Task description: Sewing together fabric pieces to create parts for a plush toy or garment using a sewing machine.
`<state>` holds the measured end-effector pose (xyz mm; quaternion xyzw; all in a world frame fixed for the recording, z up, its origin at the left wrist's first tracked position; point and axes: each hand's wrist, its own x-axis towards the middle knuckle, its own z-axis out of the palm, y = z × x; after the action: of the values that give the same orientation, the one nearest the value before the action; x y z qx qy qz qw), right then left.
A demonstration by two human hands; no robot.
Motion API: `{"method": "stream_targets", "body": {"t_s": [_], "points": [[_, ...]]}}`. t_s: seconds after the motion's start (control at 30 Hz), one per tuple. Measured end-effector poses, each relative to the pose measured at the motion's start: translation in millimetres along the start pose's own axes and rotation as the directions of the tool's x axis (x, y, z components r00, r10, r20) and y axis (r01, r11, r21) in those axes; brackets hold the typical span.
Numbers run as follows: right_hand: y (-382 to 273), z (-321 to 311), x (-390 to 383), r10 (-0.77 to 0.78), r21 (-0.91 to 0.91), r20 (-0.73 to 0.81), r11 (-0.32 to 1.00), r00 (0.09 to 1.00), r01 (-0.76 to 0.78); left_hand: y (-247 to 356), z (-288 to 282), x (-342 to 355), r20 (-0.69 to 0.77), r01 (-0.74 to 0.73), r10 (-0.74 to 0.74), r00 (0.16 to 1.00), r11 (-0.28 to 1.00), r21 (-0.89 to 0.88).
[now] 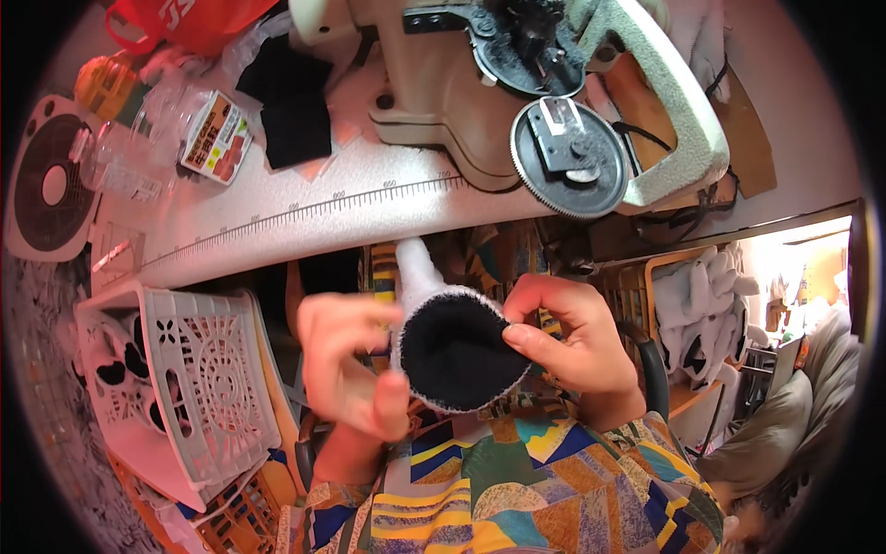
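A white fuzzy plush piece (420, 268) hangs in front of my chest, with a round black fabric face (452, 355) edged by a pale fluffy seam. A narrow white stub sticks out from its top left, toward the table. My right hand (577, 342) pinches the right rim of this piece between thumb and forefinger. Beside the left rim is my left hand (351, 360), somewhat smeared by motion. Its thumb and fingers are spread apart and hold nothing I can see.
Ahead stands a pale industrial sewing machine (443, 120) with a toothed disc (570, 157), on a white table (305, 226) marked with a ruler. Black fabric (295, 115) and a clear plastic container (217, 138) lie left. A white crate (212, 388) holds plush pieces; more plush pieces (701, 314) are right.
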<state>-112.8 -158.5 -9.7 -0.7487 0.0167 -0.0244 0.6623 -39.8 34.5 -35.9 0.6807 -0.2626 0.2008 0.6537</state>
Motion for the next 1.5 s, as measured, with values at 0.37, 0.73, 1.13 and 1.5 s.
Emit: {"method": "stream_targets", "body": {"t_s": [0.37, 0.73, 1.13, 1.5], "points": [[4.3, 5.0, -6.8, -0.323, -0.344, -0.087, 0.898, 0.943, 0.275, -2.7, -14.9, 8.1, 0.403, 0.247, -0.221, 0.888, 0.969, -0.014], [-9.5, 38.4, -27.1, -0.631, -0.687, 0.141, 0.492, 0.763, 0.534, 5.9, -9.3, 1.0, 0.237, 0.307, -0.295, 0.926, 0.952, -0.015], [5.4, 39.6, -21.4, -0.823, -0.614, 0.014, 0.441, 0.568, 0.654, 7.6, -11.0, 1.3, 0.207, 0.304, -0.287, 0.935, 0.951, -0.056], [14.1, 35.6, -14.4, -0.386, -0.657, 0.315, 0.57, 0.867, 0.493, 11.0, -2.7, -3.4, 0.342, -0.315, 0.167, 0.925, 0.839, 0.443]]}}
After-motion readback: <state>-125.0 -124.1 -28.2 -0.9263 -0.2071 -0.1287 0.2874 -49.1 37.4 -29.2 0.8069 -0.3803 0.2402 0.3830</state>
